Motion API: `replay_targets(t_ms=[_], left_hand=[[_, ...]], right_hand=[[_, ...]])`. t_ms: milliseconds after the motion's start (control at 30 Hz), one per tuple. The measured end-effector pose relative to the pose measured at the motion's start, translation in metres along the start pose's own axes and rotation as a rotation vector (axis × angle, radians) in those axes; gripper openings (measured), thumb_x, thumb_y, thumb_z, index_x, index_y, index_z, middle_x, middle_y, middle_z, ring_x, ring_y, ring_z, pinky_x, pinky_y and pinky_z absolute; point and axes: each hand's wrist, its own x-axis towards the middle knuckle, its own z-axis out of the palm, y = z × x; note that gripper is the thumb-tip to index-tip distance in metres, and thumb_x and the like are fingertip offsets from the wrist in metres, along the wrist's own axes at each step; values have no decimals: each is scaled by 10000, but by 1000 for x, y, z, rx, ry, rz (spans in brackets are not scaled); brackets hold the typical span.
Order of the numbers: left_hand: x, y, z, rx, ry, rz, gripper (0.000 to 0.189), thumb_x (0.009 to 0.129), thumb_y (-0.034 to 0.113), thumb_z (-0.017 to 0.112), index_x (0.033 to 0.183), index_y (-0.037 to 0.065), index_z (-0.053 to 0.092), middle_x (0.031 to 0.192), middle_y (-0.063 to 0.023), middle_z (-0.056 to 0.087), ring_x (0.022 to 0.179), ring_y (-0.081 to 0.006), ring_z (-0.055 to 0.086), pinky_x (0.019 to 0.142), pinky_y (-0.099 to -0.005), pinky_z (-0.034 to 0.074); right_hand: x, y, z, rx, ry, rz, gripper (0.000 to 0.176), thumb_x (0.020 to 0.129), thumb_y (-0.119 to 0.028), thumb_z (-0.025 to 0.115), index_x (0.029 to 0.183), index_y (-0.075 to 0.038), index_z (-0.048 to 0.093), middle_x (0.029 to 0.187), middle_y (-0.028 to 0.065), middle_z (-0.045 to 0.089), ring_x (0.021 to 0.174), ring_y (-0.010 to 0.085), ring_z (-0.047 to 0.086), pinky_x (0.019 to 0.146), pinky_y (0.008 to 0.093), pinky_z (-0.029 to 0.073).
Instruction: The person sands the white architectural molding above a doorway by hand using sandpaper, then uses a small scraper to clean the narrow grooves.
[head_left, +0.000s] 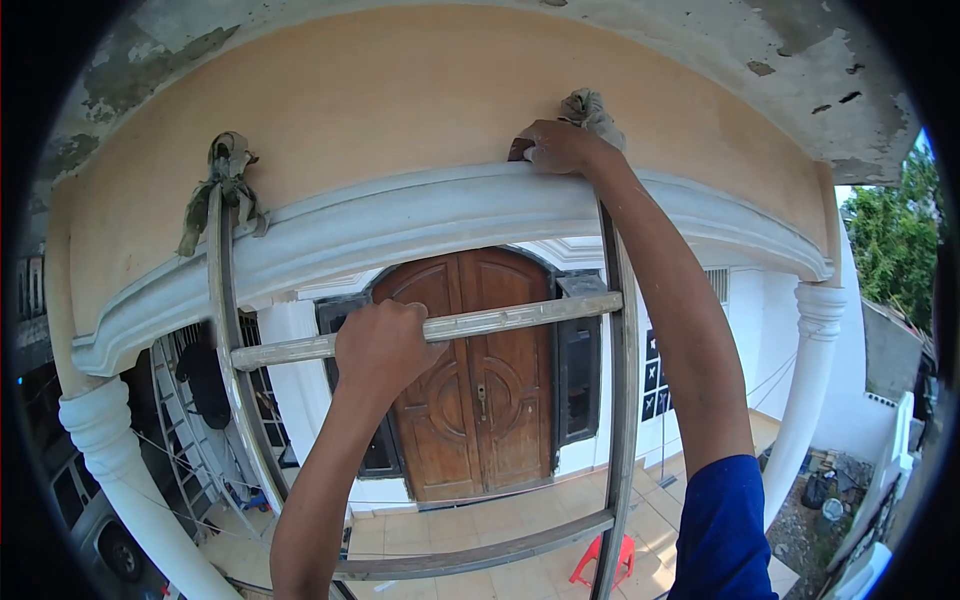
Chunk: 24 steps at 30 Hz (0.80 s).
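I am high on a metal ladder (620, 400) that leans against a peach wall (400, 110) above a white moulding (420, 215). My left hand (382, 345) grips the ladder's top rung (500, 320). My right hand (560, 147) is raised to the wall just above the moulding, beside the ladder's right rail top, and presses a small dark block (519, 150) against the surface. Rags (225, 180) are wrapped around both rail tops; the right rag (592, 112) sits just behind my right hand.
Below are a brown double door (480, 390), tiled porch floor (520, 520), a red stool (605, 560) and white columns (810, 390) on both sides. Another ladder (185, 430) leans at the left. Peeling concrete ceiling overhangs above.
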Motion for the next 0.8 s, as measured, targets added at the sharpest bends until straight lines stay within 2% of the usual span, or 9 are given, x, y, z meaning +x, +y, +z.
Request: replay_targets(t_ms=[67,100,200,300,400,533,667,767,800], left_hand=[[1,2,0,17,8,-26,352,666,413,769,791,85,737,682,-142,664,664,-299,669,627,-406,549],[-1,2,0,21,17,-27,352,666,412,770,785,82,736,675,-142,662,660,-299,668,621,-405,548],[-1,1,2,18,38,9,362,672,419,768,758,69,730,645,-141,652,643,-300,665,604,-403,548],[0,-1,3,13,42,23,363,674,419,765,753,67,728,640,-140,649,642,-303,665,610,-404,549],[1,3,1,12,31,-36,357,674,415,765,758,70,727,641,-137,650,647,-304,664,616,-406,550],[-2,-2,3,1,13,-19,353,677,422,764,789,89,731,657,-134,654,667,-303,666,626,-408,551],[-1,-4,4,-4,2,4,344,676,417,767,814,104,735,676,-136,659,684,-301,668,635,-408,551],[0,2,2,1,-12,-52,334,674,401,770,808,97,732,667,-134,657,668,-299,666,639,-406,549],[0,2,2,-4,-15,-40,332,675,397,770,802,93,730,664,-132,656,660,-300,664,636,-405,549]], right_hand=[[-8,16,-9,23,-12,18,299,852,-91,519,1121,-70,650,1162,145,642,1073,285,597,941,379,458],[-3,5,-3,-142,-61,119,284,863,-95,519,1112,-65,653,1151,150,643,1060,299,598,931,380,464],[2,-19,30,9,157,-140,282,876,-97,523,1130,-71,643,1135,153,650,1051,312,601,924,383,467],[-12,9,11,-123,126,-25,272,897,-111,518,1141,-79,635,1140,148,648,1060,319,595,926,380,466],[-10,29,4,-120,67,-108,282,910,-157,525,1168,-95,621,1146,147,643,1058,328,596,933,387,464],[14,-52,41,-193,173,59,276,909,-155,536,1166,-113,625,1123,131,656,1043,323,607,917,409,476],[5,5,16,-217,70,50,279,912,-149,518,1166,-115,629,1121,124,661,1039,313,616,908,394,483],[3,40,17,-13,131,-108,292,875,-176,525,1125,-120,665,1076,130,679,1014,312,634,904,410,489],[5,19,23,-40,168,-83,284,878,-175,521,1115,-140,673,1077,120,680,1012,306,635,905,404,489]])
